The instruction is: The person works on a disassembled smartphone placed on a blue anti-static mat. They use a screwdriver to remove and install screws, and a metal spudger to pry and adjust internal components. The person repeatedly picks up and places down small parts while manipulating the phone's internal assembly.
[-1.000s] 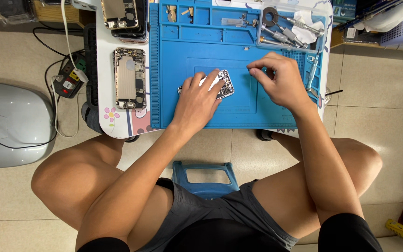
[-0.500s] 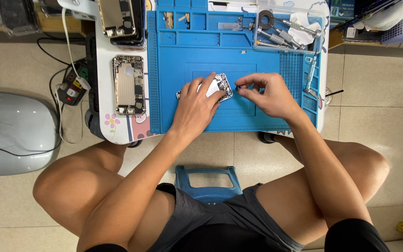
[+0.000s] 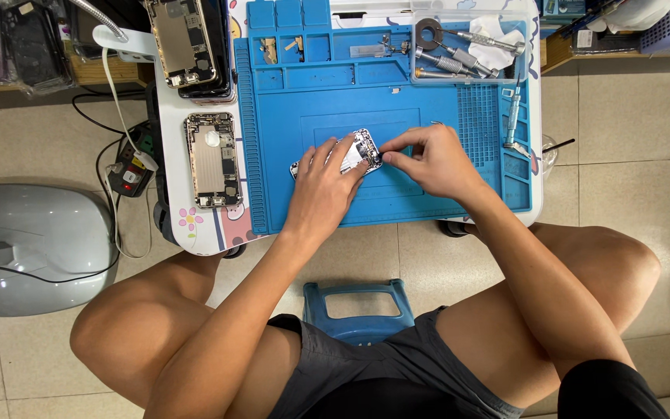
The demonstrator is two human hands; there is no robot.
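Opened phone chassis (image 3: 211, 159) lay set aside at the table's left edge, off the blue work mat (image 3: 428, 198). Left hand (image 3: 326, 185) pressed flat, fingers spread, steadying the small phone frame (image 3: 360, 149) at mat centre. Right hand (image 3: 426, 159) pinched narrow at its edge; a second earlier it hovered higher, looser.

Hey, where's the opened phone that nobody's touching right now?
In the head view, the untouched opened phone lies on the white table just left of the blue mat, left of the left hand.
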